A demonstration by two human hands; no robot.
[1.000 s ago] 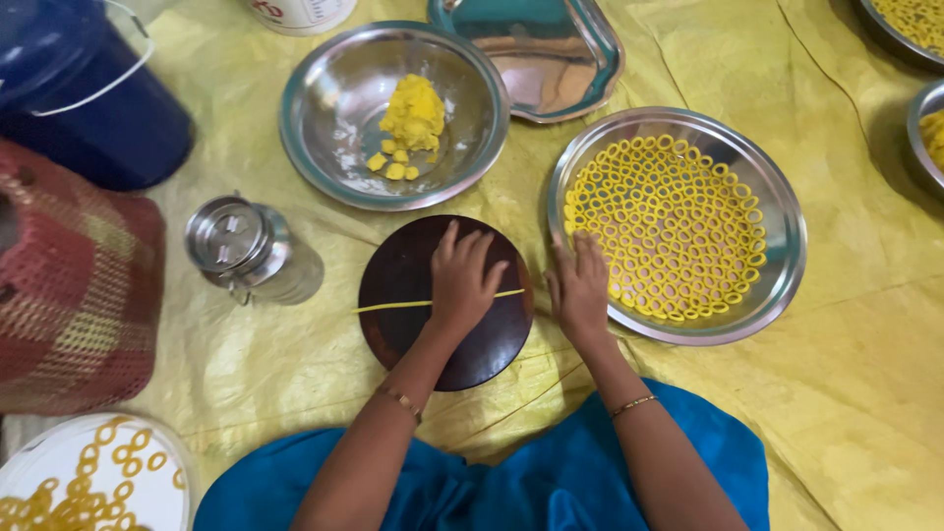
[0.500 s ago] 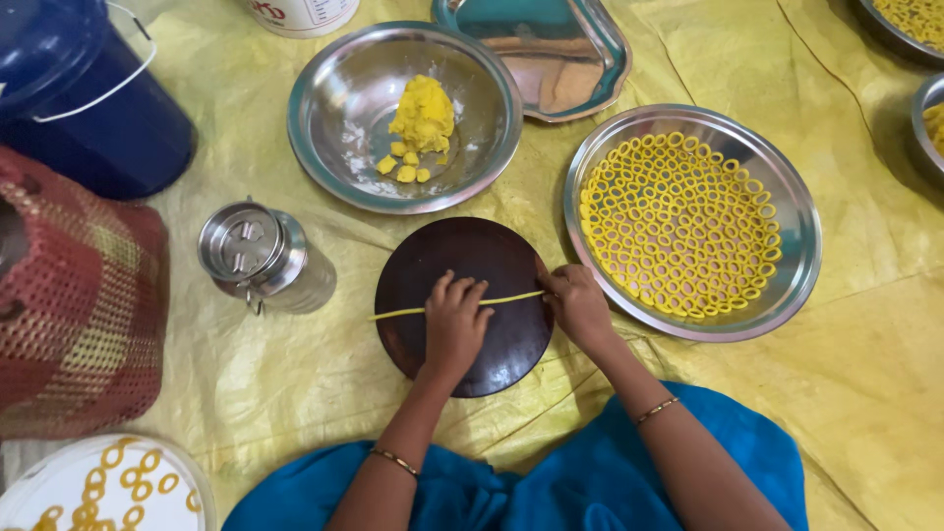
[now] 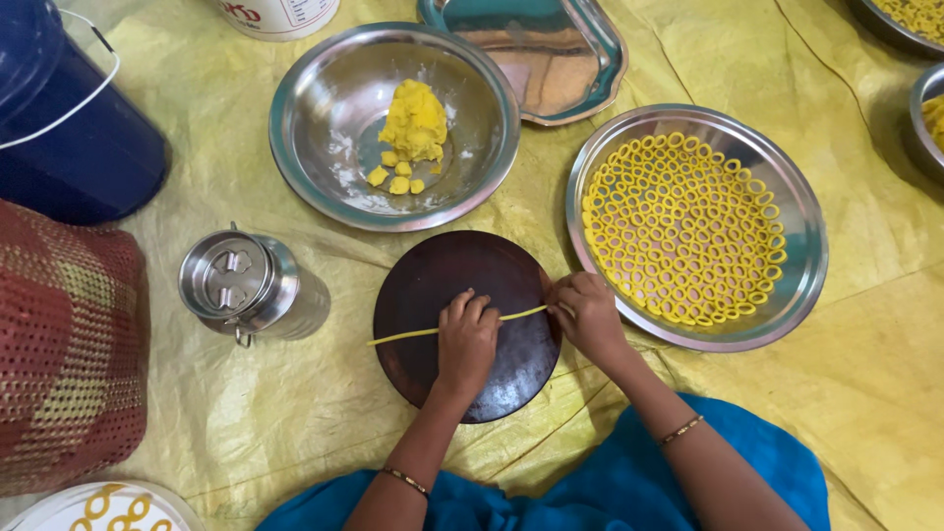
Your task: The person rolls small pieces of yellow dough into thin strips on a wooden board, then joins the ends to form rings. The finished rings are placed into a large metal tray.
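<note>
Left hand (image 3: 466, 339), palm down with fingers together and flat, presses on a thin yellow dough strand (image 3: 413, 334) laid across a round dark board (image 3: 433, 275); the strand passes under the fingers and runs out toward 9 o'clock, ending near the board's edge. Right hand (image 3: 587, 313) has its grip pressed together, pinching the strand's other end at the board's 3 o'clock edge. At 12 o'clock from the board stands a steel bowl (image 3: 324, 108) holding a lump of yellow dough (image 3: 414, 120) and small pieces. At 2 o'clock a steel plate (image 3: 798, 256) carries many yellow dough rings (image 3: 688, 228). At 9 o'clock lies a lidded steel can (image 3: 251, 287). All rest on a yellow floor sheet (image 3: 216, 413).
</note>
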